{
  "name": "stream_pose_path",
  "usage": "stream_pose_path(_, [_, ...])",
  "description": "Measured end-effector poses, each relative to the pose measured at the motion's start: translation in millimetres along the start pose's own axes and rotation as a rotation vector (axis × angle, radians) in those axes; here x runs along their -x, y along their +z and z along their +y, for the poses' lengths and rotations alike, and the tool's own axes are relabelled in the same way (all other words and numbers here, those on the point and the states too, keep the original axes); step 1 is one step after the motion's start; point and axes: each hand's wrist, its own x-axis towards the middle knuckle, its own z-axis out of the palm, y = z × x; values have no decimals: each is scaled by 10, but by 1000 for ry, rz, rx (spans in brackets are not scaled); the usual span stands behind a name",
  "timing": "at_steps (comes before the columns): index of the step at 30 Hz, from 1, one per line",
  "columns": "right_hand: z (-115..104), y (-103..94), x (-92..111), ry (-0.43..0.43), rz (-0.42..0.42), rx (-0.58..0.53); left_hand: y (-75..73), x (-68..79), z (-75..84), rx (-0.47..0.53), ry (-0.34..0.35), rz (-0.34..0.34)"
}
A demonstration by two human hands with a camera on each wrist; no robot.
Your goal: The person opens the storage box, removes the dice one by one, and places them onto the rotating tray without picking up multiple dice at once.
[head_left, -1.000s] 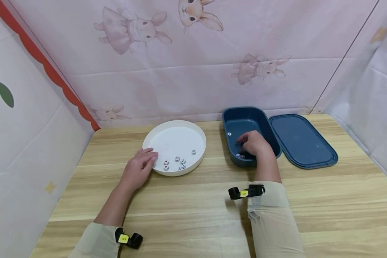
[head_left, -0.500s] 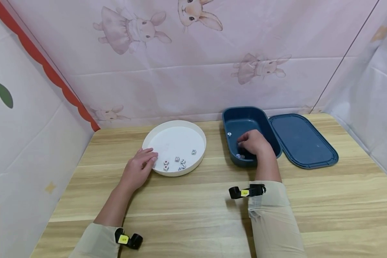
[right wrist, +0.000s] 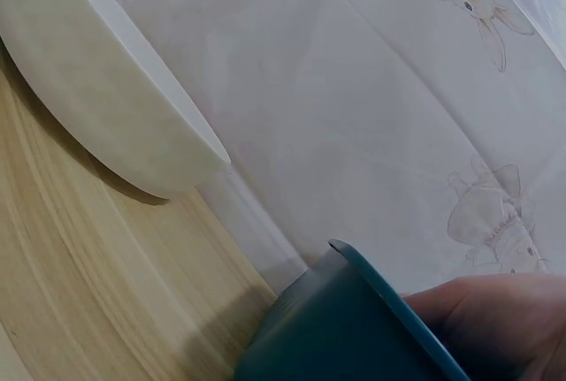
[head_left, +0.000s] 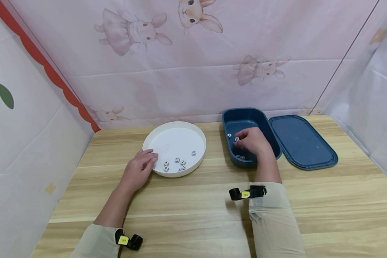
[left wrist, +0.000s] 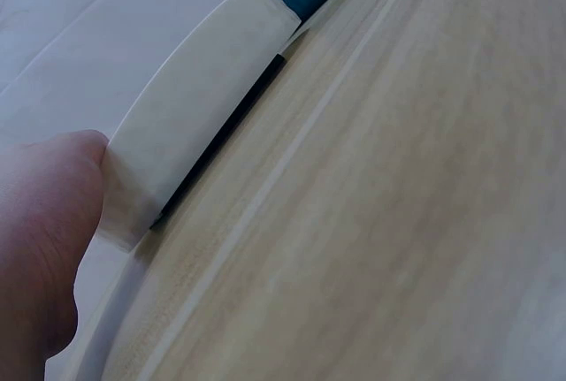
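My left hand (head_left: 137,169) rests at the left rim of a round white tray (head_left: 174,132), its fingers reaching over the edge. In the left wrist view that hand (left wrist: 49,231) touches the tray's outer wall (left wrist: 195,89). Several white dice lie in the tray, among them a die (head_left: 194,153) toward the right. Inside a deep blue box (head_left: 245,111), my right hand (head_left: 253,141) pinches a die (head_left: 237,139) between thumb and fingers. Another die (head_left: 229,135) is at the box's left wall, and a pair of dice (head_left: 240,157) lies near its front. The right wrist view hides the fingertips behind the box wall.
The blue lid (head_left: 304,141) lies flat on the wooden table (head_left: 187,215), against the box's right side. A rabbit-printed cloth (head_left: 180,89) hangs behind the table's back edge. Black wrist cameras sit on both sleeves.
My right hand has lifted slightly and moved a little left inside the box, and a die now shows in its fingers. The left hand and the tray stay where they were.
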Motion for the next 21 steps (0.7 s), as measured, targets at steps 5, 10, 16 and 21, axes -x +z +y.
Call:
stream_pose_path(5, [-26, 4, 0, -45, 65, 0, -3, -2, 3, -3, 2, 1])
stream_pose_path(10, [-65, 11, -3, -66, 129, -40, -5, -2, 3, -3, 1, 1])
stream_pose_path(16, [-127, 34, -1, -128, 234, -111, -5, 1, 5, -6, -3, -2])
stream_pose_path(21, [-193, 64, 12, -205, 275, -133, -3, 2, 2, -8, -4, -1])
